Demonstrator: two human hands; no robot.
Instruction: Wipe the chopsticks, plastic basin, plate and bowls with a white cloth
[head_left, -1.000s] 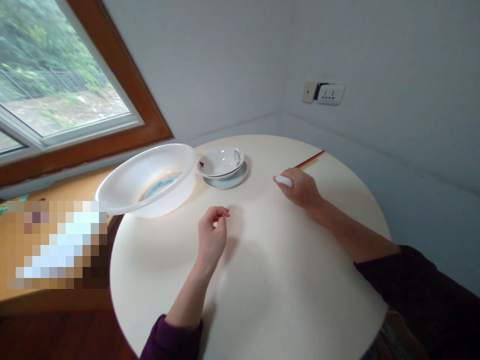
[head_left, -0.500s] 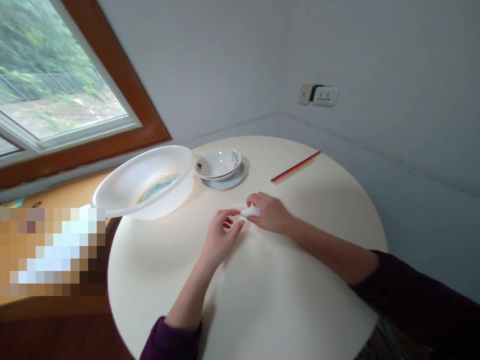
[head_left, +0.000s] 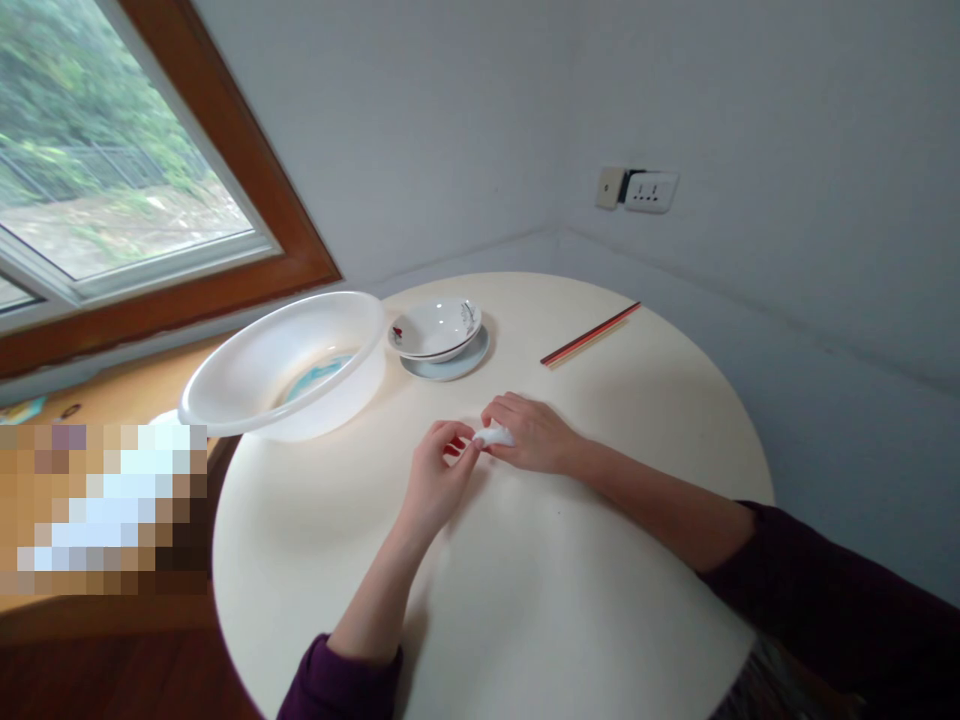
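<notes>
Both hands meet near the middle of the round cream table (head_left: 525, 600). My right hand (head_left: 534, 436) is closed on a small white object (head_left: 493, 437), palm down. My left hand (head_left: 435, 475) has its fingertips curled and pinched at the same white object's left end. Behind them lies a pair of red chopsticks (head_left: 590, 334). A white bowl (head_left: 435, 328) sits on a pale blue saucer (head_left: 450, 364).
A large white plastic basin (head_left: 285, 365) with something blue inside overhangs the table's left edge. A wooden sill and window are at the left. A wall socket (head_left: 649, 190) is on the right wall. A blurred patch covers part of the left side.
My right hand carried the white object from beside the chopsticks back to the table's middle. My left hand moved slightly forward and now touches it.
</notes>
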